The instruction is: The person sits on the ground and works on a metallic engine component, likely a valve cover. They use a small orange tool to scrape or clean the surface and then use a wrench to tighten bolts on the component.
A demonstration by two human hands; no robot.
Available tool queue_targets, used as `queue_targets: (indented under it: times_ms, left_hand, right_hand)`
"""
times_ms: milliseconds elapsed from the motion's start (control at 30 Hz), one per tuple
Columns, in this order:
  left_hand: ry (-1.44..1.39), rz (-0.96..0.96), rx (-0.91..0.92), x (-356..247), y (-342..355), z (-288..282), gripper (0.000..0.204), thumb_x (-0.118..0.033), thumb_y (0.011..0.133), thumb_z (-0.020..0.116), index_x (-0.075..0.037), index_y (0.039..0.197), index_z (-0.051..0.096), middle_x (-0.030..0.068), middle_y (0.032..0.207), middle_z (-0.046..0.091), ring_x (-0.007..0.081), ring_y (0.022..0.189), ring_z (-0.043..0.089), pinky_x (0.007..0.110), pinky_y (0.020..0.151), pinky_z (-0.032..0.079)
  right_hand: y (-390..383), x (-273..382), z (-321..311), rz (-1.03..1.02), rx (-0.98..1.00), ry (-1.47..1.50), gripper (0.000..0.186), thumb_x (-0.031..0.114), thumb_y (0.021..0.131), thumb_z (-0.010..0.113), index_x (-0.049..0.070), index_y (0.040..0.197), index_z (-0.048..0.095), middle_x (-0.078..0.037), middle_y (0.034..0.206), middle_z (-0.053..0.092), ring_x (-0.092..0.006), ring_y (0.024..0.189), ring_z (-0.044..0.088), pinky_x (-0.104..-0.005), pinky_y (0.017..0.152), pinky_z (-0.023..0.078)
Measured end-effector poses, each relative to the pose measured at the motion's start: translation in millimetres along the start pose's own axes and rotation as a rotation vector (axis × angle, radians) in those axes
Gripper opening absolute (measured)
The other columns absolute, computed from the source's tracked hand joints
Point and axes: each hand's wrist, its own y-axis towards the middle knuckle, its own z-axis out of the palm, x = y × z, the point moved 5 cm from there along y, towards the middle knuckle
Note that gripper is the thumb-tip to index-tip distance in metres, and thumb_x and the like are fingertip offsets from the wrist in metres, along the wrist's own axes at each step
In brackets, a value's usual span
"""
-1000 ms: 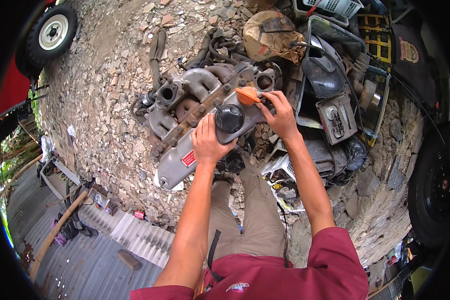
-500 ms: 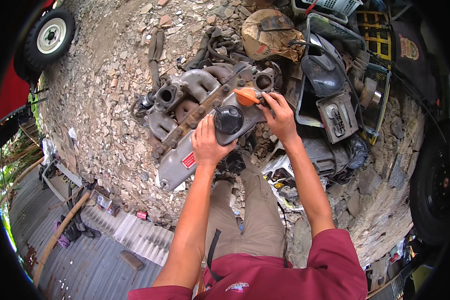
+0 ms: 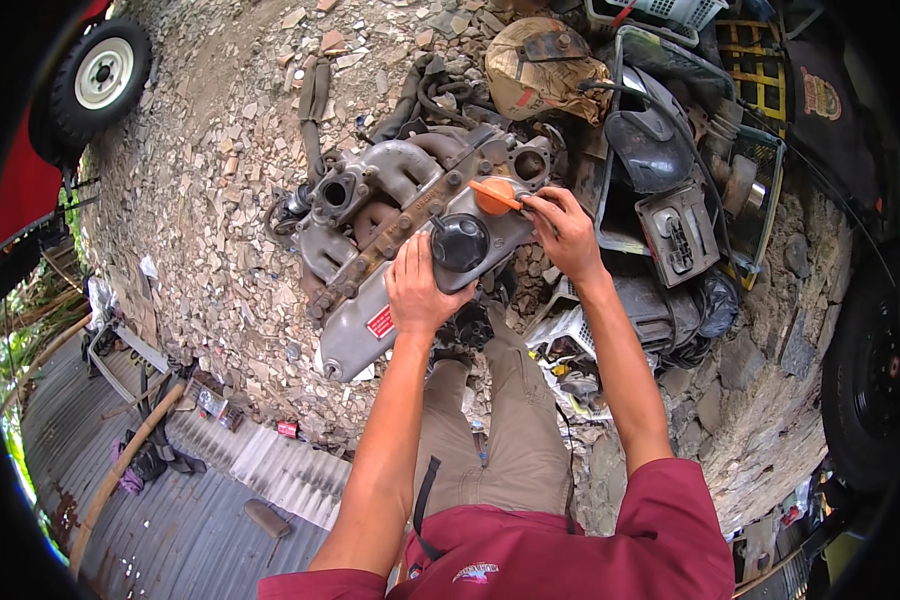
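Observation:
A grey valve cover (image 3: 355,335) with a red label lies slantwise on the engine before me, carrying a round black cap (image 3: 459,243) and an orange oil filler cap (image 3: 494,195). My left hand (image 3: 422,292) rests on the cover beside the black cap, its fingers stretched out and its thumb spread to the right. At the cover's far right end, my right hand (image 3: 567,238) has its thumb and fingers pinched together right next to the orange cap's handle. What is between those fingertips is too small to make out. Beyond the cover sits a rusty metal manifold (image 3: 390,170).
Rubble and broken stone (image 3: 230,230) cover the ground. To the right stand a crate (image 3: 610,235) of used parts and a black curved part (image 3: 645,150). A stained wrapped bundle (image 3: 540,75) lies behind the engine. Corrugated sheets (image 3: 200,520) are at the lower left.
My right hand's fingers have shifted slightly at the end of the orange cap's handle. My left hand stays on the valve cover.

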Motion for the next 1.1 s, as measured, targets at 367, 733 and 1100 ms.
queue_targets:
  times_ms: [367,733,1100]
  left_hand:
    - [0.002,-0.004,0.011,-1.2,1.6,-1.8,0.101,-0.051,0.059,0.085,-0.001,0.140,0.051,0.0156,0.137,0.058,0.0307,0.128,0.056,0.046,0.103,0.045]
    - [-0.012,-0.008,0.024,-2.2,3.5,-4.3,0.101,-0.050,0.059,0.085,0.000,0.140,0.051,0.0163,0.138,0.058,0.0312,0.129,0.056,0.047,0.104,0.044]
    - [0.003,0.002,0.001,-1.1,2.0,-1.6,0.099,-0.054,0.059,0.082,-0.003,0.138,0.052,0.0132,0.137,0.058,0.0288,0.127,0.055,0.046,0.101,0.044]
  right_hand:
    - [-3.1,-0.8,3.8,-0.045,-0.017,-0.070,0.032,0.004,0.082,0.078,0.005,0.113,0.070,-0.016,0.107,0.065,-0.0337,0.091,0.068,-0.0403,0.076,0.056]
    - [-5.7,6.3,7.5,0.022,-0.079,-0.053,0.025,0.003,0.083,0.077,0.000,0.106,0.067,-0.017,0.105,0.064,-0.0351,0.090,0.066,-0.0414,0.078,0.055]
    - [-1.8,2.4,6.2,0.032,-0.052,-0.158,0.028,0.007,0.083,0.078,0.001,0.109,0.070,-0.014,0.104,0.063,-0.0331,0.095,0.064,-0.0416,0.081,0.052]
